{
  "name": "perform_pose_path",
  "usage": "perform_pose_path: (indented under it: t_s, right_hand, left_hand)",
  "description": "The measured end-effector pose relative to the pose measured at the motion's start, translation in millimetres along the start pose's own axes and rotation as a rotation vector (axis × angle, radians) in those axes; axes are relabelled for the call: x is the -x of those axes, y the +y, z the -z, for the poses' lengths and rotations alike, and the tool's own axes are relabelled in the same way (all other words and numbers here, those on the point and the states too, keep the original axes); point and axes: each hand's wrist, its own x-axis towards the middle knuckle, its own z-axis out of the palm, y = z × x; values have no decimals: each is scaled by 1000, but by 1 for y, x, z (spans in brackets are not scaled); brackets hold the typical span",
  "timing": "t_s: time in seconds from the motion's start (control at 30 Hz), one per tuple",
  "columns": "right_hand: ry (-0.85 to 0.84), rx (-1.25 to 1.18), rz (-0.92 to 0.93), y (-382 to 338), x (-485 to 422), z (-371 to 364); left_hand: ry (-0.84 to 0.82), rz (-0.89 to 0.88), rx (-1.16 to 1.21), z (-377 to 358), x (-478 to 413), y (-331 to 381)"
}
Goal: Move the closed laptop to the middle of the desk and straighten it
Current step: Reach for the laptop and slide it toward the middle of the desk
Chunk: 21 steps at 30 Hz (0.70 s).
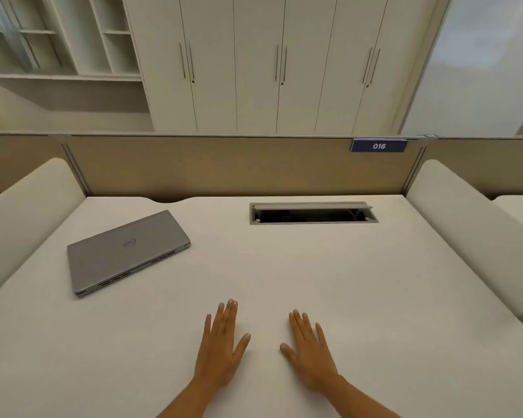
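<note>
Nothing done yet, as I read it. The closed laptop [127, 251] lies skewed near the counter's [314, 282] far-left corner — well apart from both hands. My left hand [221, 345] and right hand [310, 354] rest flat by the near edge, each grip spread, holding nothing. Left to do — reach, slide it to the middle, square it with the edges.

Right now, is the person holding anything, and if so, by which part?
Nothing is held. The left hand and right hand lie flat and open on the desk; the closed laptop sits untouched.
</note>
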Motion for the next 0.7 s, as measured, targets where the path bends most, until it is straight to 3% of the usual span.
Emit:
perform_pose_path:
  t_s: [0.27,0.7]
  right_hand:
    - [33,20,8,-3,13,-14]
    - [78,14,-53,-10,17,-22]
  left_hand:
    - [-129,67,-28,-16,23,-5]
    - [-136,94,-25,-14,23,-1]
